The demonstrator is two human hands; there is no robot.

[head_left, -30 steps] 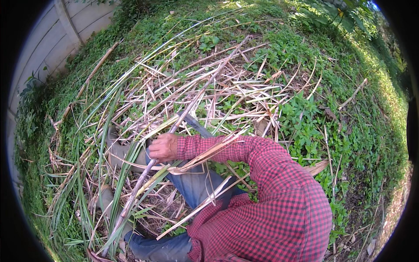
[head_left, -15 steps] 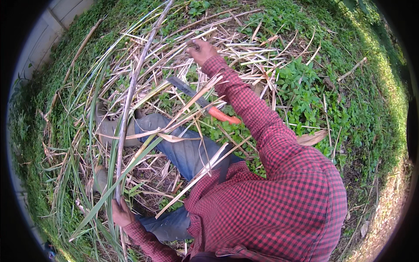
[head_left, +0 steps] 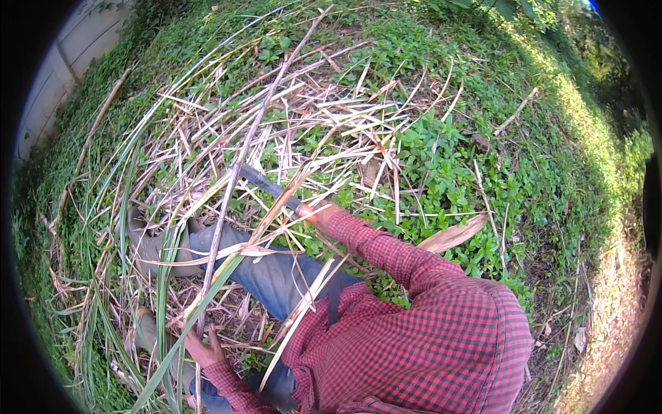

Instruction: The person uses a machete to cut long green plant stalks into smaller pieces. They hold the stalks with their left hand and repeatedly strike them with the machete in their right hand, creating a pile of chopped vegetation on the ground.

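Note:
My right hand (head_left: 323, 217) is closed around the orange handle of a machete. Its dark, straight blade (head_left: 265, 185) points to the upper left, and the tip meets or overlaps a long thin stick (head_left: 231, 186); actual contact is hard to judge. That stick runs from the far ground down across my legs. Low on it, my left hand (head_left: 205, 350) has the stick between thumb and fingers. Long green leaves (head_left: 163, 303) hang beside that hand. Dry split strips (head_left: 272, 215) lie over my bent leg in jeans (head_left: 258, 265).
Cut pale stalk pieces (head_left: 296, 131) litter the ground ahead. Leafy green plants (head_left: 455, 159) grow to the right, near a broad dry leaf (head_left: 454, 234). A pale panel wall (head_left: 65, 69) stands at the far left. My boots (head_left: 148, 241) rest among the stalks.
My right hand has come down from the far stalks and taken hold of the machete's handle. The machete has shifted left toward the stick. My left hand stays at the stick's lower part.

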